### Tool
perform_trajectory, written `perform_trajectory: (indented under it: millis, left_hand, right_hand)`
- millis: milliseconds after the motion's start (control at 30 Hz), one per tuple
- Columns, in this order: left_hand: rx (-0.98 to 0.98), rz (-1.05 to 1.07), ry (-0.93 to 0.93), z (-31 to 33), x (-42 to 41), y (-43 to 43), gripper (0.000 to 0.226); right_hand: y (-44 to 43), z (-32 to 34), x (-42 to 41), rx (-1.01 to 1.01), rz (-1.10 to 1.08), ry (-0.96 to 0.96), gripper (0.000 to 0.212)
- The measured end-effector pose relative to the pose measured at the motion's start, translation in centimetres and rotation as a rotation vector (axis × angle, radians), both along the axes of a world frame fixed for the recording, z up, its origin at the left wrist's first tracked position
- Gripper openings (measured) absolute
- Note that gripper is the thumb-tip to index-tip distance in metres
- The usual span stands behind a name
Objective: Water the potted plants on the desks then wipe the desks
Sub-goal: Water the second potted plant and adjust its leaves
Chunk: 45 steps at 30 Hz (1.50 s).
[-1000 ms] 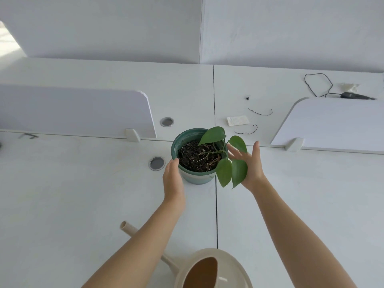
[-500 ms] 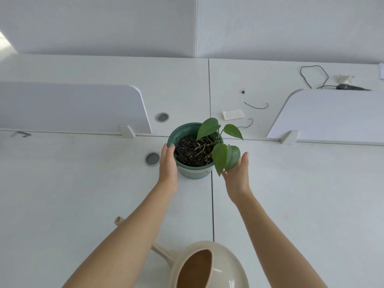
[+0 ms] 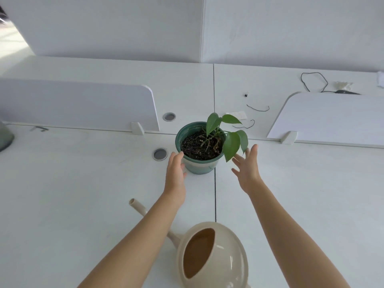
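A green pot (image 3: 199, 166) with dark soil and a small leafy plant (image 3: 230, 140) stands on the white desk (image 3: 83, 194), right on the seam between two desktops. My left hand (image 3: 175, 173) lies flat against the pot's left wall with its fingers extended, not wrapped around it. To the right of the pot, my right hand (image 3: 247, 169) hovers with spread fingers just under the hanging leaves, clear of the pot. A beige watering can (image 3: 214, 256) sits near me between my forearms, its spout (image 3: 138, 206) pointing to the far left.
White divider panels stand at the left (image 3: 79, 104) and right (image 3: 332, 117). Two round cable grommets (image 3: 160, 154) sit left of the pot. Black cords (image 3: 257, 109), a white scrap (image 3: 239, 114) and a dark device lie on the far desk. A grey object (image 3: 4, 138) is at the left edge.
Both hands were on the pot's sides half a second ago. My right hand has now come off it and spread open to the right; my left hand has slipped slightly lower along the pot.
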<state>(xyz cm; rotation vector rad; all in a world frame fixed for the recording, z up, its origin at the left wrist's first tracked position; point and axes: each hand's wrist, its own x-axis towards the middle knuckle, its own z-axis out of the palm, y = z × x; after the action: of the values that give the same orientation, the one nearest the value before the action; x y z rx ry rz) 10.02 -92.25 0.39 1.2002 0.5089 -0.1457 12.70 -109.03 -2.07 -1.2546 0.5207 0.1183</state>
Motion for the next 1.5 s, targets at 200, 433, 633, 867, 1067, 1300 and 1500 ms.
perform_trajectory:
  millis: [200,433,633,867,1067,1300,1500]
  left_hand:
    - [0.084,0.1,-0.17,2.9,-7.1,4.7,0.028]
    - [0.157,0.363,-0.116,0.1,-12.7,10.1,0.02]
    - [0.163,0.358,-0.016,-3.8,-13.7,10.0,0.025]
    - [0.022,0.089,-0.005,-5.4,-12.6,8.4,0.04]
    - [0.009,0.048,-0.102,-5.2,-11.7,7.1,0.032]
    - [-0.093,0.037,-0.114,-4.3,-11.6,5.5,0.041]
    - [-0.114,-0.173,-0.124,-1.9,-13.1,0.3,0.028]
  right_hand:
    - [-1.1,2.9,-7.4,-0.092,-0.038,-0.048,0.056]
    - [-1.0,3.1,-17.7,-0.345,0.077,-0.079,0.036]
    - [1.3,0.8,-23.4,-0.459,0.186,0.029,0.03]
    - [2.9,-0.3,-25.9,-0.513,0.185,0.078,0.027]
    - [3.5,0.2,-24.8,-0.524,0.12,0.102,0.029]
    - [3.6,0.6,-25.4,-0.469,-0.03,0.09,0.043]
    - [1.1,2.3,-30.7,-0.478,-0.273,0.063,0.043]
